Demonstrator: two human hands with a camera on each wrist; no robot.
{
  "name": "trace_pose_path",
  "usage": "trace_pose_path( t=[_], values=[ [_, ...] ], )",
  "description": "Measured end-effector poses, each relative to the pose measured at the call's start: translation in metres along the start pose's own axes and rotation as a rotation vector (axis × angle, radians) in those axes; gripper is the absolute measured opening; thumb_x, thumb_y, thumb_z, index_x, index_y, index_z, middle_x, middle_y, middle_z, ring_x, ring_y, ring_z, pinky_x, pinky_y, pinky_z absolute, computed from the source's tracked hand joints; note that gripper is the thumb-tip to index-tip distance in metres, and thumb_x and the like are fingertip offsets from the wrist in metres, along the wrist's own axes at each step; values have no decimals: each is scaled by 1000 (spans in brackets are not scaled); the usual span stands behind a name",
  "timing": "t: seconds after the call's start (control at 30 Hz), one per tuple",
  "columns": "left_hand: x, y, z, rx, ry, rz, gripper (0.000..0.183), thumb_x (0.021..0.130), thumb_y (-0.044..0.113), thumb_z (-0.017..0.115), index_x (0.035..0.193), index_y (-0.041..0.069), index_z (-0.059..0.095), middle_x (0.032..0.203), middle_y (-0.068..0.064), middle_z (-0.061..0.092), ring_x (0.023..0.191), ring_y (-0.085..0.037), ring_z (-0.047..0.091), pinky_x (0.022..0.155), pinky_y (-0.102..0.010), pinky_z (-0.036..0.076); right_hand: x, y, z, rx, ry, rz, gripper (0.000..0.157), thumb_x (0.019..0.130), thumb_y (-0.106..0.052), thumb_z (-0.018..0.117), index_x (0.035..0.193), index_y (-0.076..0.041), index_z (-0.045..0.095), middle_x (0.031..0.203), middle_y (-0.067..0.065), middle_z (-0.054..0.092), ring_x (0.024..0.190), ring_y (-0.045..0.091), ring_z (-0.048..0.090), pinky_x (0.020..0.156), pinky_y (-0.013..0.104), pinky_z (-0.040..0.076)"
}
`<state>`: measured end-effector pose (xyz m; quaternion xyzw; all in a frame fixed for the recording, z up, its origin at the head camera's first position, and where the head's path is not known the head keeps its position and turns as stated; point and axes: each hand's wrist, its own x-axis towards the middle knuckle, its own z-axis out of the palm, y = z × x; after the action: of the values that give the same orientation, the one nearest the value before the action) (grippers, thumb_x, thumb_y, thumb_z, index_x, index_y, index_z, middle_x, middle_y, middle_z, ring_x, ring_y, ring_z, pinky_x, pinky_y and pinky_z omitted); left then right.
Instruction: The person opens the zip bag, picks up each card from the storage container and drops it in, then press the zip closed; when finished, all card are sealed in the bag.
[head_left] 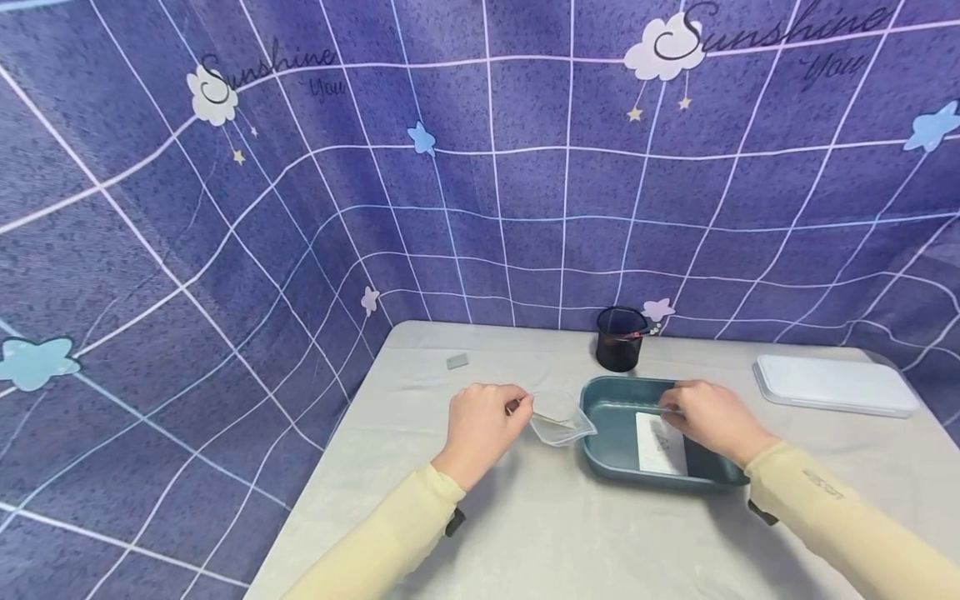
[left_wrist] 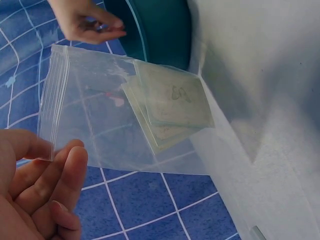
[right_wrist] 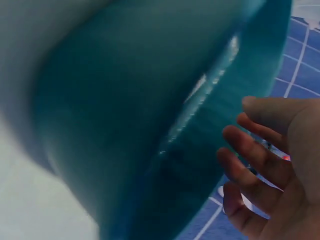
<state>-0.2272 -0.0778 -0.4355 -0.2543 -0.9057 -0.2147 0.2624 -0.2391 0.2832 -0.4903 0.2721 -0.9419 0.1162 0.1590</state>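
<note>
My left hand (head_left: 487,425) pinches the zip edge of a clear zip-lock bag (left_wrist: 95,100), held above the table beside the tray. Inside the bag lie several pale cards (left_wrist: 172,100), the front one bearing a small dark drawing. A dark teal tray (head_left: 637,479) stands to the right of the bag. On its floor lies a white card (head_left: 662,444) with a faint drawing. Over the tray's far right part is my right hand (head_left: 712,417); its fingers (right_wrist: 252,150) are loosely bent and apart, with nothing seen between them in the right wrist view.
Behind the tray stands a black mesh pen cup (head_left: 619,340) with a red-marked item in it. A white flat case (head_left: 836,386) lies at the back right. A small grey block (head_left: 457,361) sits at the back left. A purple grid curtain (head_left: 480,183) hangs behind the table.
</note>
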Motion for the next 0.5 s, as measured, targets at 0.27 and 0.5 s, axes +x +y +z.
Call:
trace_pose_path(
  t=[0.27,0.5],
  values=[
    [0,0,0,-2,5,-1,13,89,23,73,81,24,84,67,15,70,56,-6,61,51,-30,45,-6,8,12,-9,-136,40,30,77,-21,92,98,-4,79,90,5,71,83,33,71,73,51,57],
    [0,-1,0,1,1,-7,13,88,23,73,82,25,84,67,15,70,56,-6,61,51,-30,44,-10,14,21,-4,-219,78,62,72,-43,93,104,6,75,95,15,70,88,38,69,77,54,56]
  ],
)
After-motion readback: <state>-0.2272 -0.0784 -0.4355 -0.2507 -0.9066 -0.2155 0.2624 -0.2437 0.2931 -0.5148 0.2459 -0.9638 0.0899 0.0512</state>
